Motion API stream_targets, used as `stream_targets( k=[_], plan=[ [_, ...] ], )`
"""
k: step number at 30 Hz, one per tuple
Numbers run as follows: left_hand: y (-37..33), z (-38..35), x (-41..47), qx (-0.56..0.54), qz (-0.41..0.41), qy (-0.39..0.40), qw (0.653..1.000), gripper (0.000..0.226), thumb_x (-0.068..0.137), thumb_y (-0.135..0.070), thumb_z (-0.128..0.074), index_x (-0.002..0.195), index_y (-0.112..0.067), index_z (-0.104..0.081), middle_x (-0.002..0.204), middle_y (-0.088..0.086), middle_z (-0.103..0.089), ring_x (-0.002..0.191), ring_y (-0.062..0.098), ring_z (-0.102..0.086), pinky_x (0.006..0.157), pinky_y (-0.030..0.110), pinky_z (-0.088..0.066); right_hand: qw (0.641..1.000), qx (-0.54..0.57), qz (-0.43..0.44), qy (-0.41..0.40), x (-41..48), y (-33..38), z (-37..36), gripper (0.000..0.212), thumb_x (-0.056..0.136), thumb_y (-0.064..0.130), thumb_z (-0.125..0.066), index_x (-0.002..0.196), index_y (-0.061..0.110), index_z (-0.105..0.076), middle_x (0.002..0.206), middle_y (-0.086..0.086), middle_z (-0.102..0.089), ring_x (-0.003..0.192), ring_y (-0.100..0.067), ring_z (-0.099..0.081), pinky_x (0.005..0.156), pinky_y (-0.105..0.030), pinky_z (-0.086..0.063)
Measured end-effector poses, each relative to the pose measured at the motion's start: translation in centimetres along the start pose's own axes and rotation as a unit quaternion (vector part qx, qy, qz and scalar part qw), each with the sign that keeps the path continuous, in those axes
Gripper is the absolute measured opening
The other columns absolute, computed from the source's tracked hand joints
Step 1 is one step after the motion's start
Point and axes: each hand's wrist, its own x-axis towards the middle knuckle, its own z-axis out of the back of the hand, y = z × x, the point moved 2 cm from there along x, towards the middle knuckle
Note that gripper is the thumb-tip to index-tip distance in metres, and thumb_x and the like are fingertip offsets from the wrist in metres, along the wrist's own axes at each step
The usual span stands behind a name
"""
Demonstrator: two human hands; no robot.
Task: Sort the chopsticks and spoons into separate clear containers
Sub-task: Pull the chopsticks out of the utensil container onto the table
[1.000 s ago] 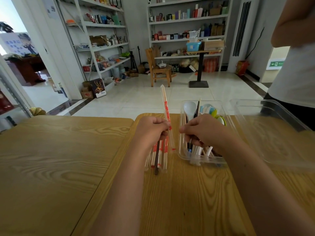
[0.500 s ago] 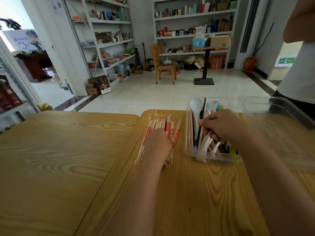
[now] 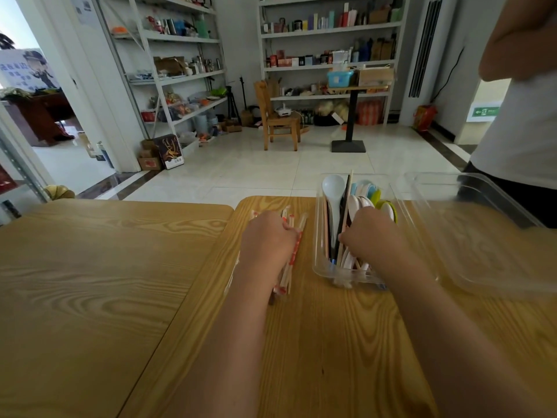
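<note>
We see the left hand [image 3: 268, 239] curled over the wrapped chopsticks [image 3: 294, 251] on the table [image 3: 90, 282]. The right hand [image 3: 372, 236] sits among the spoons [image 3: 333, 188] in the clear container [image 3: 319, 267] — fingers bent, their grasp hidden.

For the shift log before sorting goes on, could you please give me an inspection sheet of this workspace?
Surface: two wooden tables pushed together.
Job's things: wrapped chopsticks left of middle container, which holds spoons and loose chopsticks mixed; large container to its right, nothing seen inside.
Clutter: nothing seen.
Hands: left hand rests on wrapped chopsticks; right hand inside middle container, hold hidden.
Cables: one cable on far wall.
Surroundings: shelves, chair, standing person at right.
</note>
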Motion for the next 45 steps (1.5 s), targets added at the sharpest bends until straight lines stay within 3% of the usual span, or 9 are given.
stream_targets(
  k=[3, 6, 8, 17, 22, 27, 33, 39, 45],
  plan=[
    [-0.8, 0.6, -0.4, -0.031, -0.014, -0.003, 0.999, 0.027, 0.094, -0.031, -0.064, 0.078, -0.009, -0.067, 0.068, -0.004, -0.065, 0.057, 0.004, -0.056, 0.052, 0.017, -0.033, 0.999, -0.039, -0.008, 0.014, 0.1, 0.2, -1.7, 0.011, 0.088, 0.016, -0.06, 0.094, 0.007, -0.059, 0.088, -0.013, -0.066, 0.083, -0.033, -0.067, 0.075, -0.049, -0.057],
    [-1.1, 0.5, -0.5, -0.063, -0.01, 0.013, 0.998, 0.029, 0.092, -0.033, -0.066, 0.081, -0.006, -0.07, 0.075, 0.005, -0.073, 0.054, 0.008, -0.061, 0.068, 0.025, -0.05, 0.999, -0.041, -0.015, 0.026, 0.5, -0.1, -2.3, 0.011, 0.085, 0.016, -0.06, 0.093, 0.009, -0.059, 0.088, -0.014, -0.066, 0.086, -0.037, -0.066, 0.08, -0.054, -0.055],
    [-1.1, 0.4, -0.4, -0.083, -0.005, 0.027, 0.996, 0.029, 0.091, -0.033, -0.067, 0.082, -0.007, -0.072, 0.074, 0.001, -0.073, 0.059, 0.011, -0.066, 0.077, 0.032, -0.056, 0.999, 0.009, -0.021, 0.038, 0.6, -0.3, -2.0, 0.006, 0.083, 0.012, -0.06, 0.081, 0.007, -0.057, 0.08, -0.015, -0.065, 0.078, -0.035, -0.066, 0.074, -0.047, -0.057],
    [-1.4, 0.4, -0.2, -0.183, -0.001, 0.073, 0.98, 0.019, 0.092, -0.028, -0.067, 0.085, -0.011, -0.071, 0.076, 0.004, -0.073, 0.059, 0.01, -0.062, 0.065, 0.027, -0.057, 0.957, 0.266, -0.084, 0.081, -0.2, 0.5, 1.0, 0.024, 0.085, 0.0, -0.062, 0.064, 0.004, -0.052, 0.052, -0.009, -0.05, 0.032, -0.012, -0.042, 0.037, -0.021, -0.035],
    [-1.8, 0.9, 0.0, -0.267, 0.005, 0.06, 0.962, 0.012, 0.094, -0.028, -0.066, 0.093, -0.017, -0.071, 0.085, -0.001, -0.075, 0.059, 0.003, -0.062, 0.058, 0.018, -0.051, 0.943, 0.306, -0.044, 0.128, -2.4, 2.9, 3.7, 0.016, 0.09, -0.001, -0.061, 0.097, -0.014, -0.065, 0.032, 0.001, -0.041, 0.022, -0.007, -0.033, 0.03, -0.012, -0.028],
    [-2.0, 1.6, 0.1, -0.307, 0.005, 0.048, 0.95, 0.008, 0.093, -0.018, -0.066, 0.095, -0.013, -0.072, 0.073, -0.004, -0.072, 0.053, 0.001, -0.06, 0.057, 0.018, -0.052, 0.945, 0.283, -0.004, 0.165, -3.6, 4.6, 3.4, 0.02, 0.091, 0.006, -0.062, 0.095, -0.013, -0.068, 0.038, -0.001, -0.044, 0.027, -0.008, -0.034, 0.032, -0.014, -0.03],
    [-0.9, 2.2, 0.4, -0.277, 0.027, 0.039, 0.96, 0.01, 0.091, -0.017, -0.068, 0.085, -0.01, -0.072, 0.067, 0.0, -0.07, 0.057, 0.006, -0.063, 0.06, 0.02, -0.055, 0.949, 0.261, 0.036, 0.176, -4.1, 4.6, 3.2, 0.023, 0.093, 0.016, -0.064, 0.081, -0.003, -0.068, 0.044, -0.004, -0.052, 0.027, -0.008, -0.037, 0.034, -0.015, -0.033],
    [1.7, 1.0, 1.1, -0.073, 0.052, 0.041, 0.995, 0.019, 0.09, -0.021, -0.066, 0.082, -0.005, -0.072, 0.076, 0.012, -0.074, 0.071, 0.027, -0.073, 0.071, 0.041, -0.062, 0.95, 0.29, 0.029, 0.116, -3.5, 3.2, 4.6, 0.017, 0.092, 0.019, -0.066, 0.086, 0.004, -0.07, 0.05, -0.006, -0.056, 0.028, -0.006, -0.038, 0.035, -0.016, -0.035],
    [1.7, -2.1, 1.1, 0.049, 0.047, 0.055, 0.996, 0.015, 0.089, -0.019, -0.066, 0.085, -0.006, -0.071, 0.075, 0.006, -0.07, 0.06, 0.016, -0.062, 0.05, 0.025, -0.048, 0.942, 0.318, 0.021, 0.108, -3.4, 2.8, 4.7, 0.02, 0.093, 0.017, -0.065, 0.093, -0.002, -0.07, 0.053, -0.009, -0.055, 0.026, -0.003, -0.038, 0.032, -0.013, -0.031]
  ],
)
